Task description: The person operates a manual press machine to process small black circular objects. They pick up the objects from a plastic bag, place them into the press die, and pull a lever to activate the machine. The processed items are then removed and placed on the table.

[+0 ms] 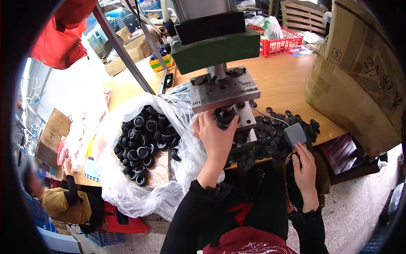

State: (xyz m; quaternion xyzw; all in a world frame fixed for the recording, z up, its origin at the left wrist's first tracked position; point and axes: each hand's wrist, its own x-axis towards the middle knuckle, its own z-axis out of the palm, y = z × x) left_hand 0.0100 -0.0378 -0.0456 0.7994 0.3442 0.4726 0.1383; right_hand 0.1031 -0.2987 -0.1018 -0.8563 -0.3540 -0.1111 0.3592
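Note:
Under the steel plate [224,91] of a bench press, my left hand [215,133] is closed around a black round part [225,117]; its thumb lies on the right side and its fingers on the left. The palm hides some of the part. My right hand [304,169] has its fingers stretched out, with the fingertips at the lower edge of a grey box [294,134] on a cable. Many flat black discs [268,133] lie around that box. To the left of my left hand, black ribbed rings [146,135] are heaped in a clear plastic bag [127,199].
The press's green block [215,51] hangs above the plate. A large cardboard box [355,84] stands at the right of the wooden table [287,78], a red basket [292,40] at the back. Another person [69,201] sits at the far left, near a red stool [127,224].

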